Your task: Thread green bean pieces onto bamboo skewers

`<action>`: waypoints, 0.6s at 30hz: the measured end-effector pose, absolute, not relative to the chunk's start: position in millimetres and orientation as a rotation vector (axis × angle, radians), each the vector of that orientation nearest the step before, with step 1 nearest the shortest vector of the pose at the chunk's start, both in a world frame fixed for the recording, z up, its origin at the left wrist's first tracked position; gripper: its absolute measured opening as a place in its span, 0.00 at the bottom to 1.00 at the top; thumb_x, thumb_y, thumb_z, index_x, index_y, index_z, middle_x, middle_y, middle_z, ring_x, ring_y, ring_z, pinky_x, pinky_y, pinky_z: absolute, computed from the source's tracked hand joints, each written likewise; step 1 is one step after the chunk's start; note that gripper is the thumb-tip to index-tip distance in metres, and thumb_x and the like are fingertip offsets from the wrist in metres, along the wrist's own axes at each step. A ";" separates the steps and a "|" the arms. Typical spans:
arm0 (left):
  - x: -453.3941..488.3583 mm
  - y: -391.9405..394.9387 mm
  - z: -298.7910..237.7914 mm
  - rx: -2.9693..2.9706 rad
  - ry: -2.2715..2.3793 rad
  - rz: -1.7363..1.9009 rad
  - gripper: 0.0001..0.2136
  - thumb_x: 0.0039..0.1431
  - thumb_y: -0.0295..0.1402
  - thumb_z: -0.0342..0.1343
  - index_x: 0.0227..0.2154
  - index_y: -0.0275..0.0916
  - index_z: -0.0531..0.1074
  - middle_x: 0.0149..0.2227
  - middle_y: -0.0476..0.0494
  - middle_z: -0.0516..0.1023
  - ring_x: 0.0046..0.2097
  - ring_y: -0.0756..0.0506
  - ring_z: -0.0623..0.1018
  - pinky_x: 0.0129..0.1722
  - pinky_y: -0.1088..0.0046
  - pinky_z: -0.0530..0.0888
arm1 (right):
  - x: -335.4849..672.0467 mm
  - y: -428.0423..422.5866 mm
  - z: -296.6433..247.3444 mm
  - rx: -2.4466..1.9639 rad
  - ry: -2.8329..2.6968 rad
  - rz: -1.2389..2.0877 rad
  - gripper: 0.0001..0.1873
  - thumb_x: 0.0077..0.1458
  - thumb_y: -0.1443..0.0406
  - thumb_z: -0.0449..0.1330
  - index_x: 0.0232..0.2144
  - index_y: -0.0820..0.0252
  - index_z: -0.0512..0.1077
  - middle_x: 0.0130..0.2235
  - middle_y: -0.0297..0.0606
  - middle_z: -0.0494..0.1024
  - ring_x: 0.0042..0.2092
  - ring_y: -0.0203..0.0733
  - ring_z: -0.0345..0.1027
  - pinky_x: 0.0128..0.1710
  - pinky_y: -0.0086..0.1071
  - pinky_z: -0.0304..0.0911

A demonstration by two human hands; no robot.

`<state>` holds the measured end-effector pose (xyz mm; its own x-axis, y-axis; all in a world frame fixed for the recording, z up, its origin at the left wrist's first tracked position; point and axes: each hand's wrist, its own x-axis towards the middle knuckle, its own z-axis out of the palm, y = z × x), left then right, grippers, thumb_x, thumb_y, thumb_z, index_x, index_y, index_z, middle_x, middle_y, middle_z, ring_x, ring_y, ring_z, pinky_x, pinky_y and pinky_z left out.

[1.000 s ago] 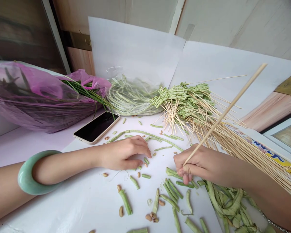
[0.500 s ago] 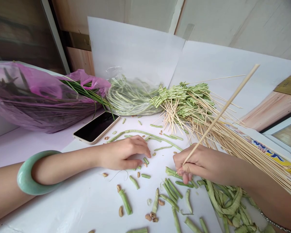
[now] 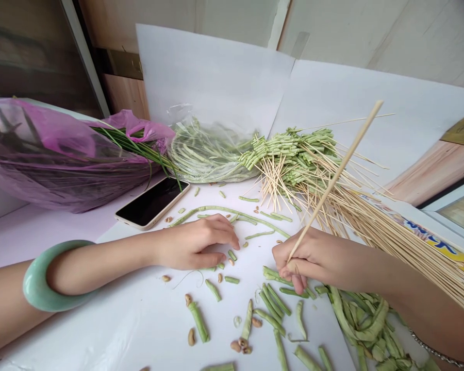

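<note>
My right hand point(image 3: 303, 257) is closed round a bamboo skewer point(image 3: 334, 180), which slants up to the right. Below that hand lie short cut pieces of green bean point(image 3: 272, 304). My left hand point(image 3: 201, 242) rests palm down on the white surface, thumb and fingers apart, with nothing seen in it. Near its fingertips sits a small bean piece point(image 3: 232, 255). A long bean point(image 3: 216, 208) curves just beyond it. What lies under the left palm is hidden.
At the back are a purple bag point(image 3: 69, 165) of greens, a clear bag point(image 3: 211, 154) of long beans, and skewered beans point(image 3: 290, 149). A phone point(image 3: 152, 203) lies left. Bare skewers point(image 3: 394, 237) spread right, above peeled bean scraps point(image 3: 371, 324). Loose brown seeds point(image 3: 191, 336) lie in front.
The skewer in my right hand has swung slightly, its upper end moving left and a little more upright. My left hand stays nearly still.
</note>
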<state>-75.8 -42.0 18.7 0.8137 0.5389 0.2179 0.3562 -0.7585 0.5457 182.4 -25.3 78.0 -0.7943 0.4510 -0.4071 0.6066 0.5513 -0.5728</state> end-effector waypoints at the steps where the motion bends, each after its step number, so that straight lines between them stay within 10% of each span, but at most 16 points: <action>1: -75.8 -41.9 18.9 2.505 0.667 0.502 0.14 0.57 0.23 0.55 0.47 0.35 0.72 0.46 0.38 0.76 0.52 0.41 0.70 0.56 0.63 0.66 | 182.1 -25.4 78.1 0.890 2.570 -1.077 0.15 0.61 0.64 0.48 0.23 0.59 0.64 0.23 0.31 0.73 0.30 0.35 0.73 0.34 0.28 0.62; 18: -74.9 -42.9 19.4 2.535 0.624 0.539 0.15 0.56 0.22 0.54 0.47 0.38 0.72 0.46 0.39 0.77 0.51 0.40 0.71 0.54 0.61 0.68 | 189.6 -16.3 75.3 0.996 2.539 -1.418 0.11 0.58 0.64 0.52 0.24 0.60 0.65 0.24 0.33 0.72 0.27 0.40 0.75 0.27 0.29 0.65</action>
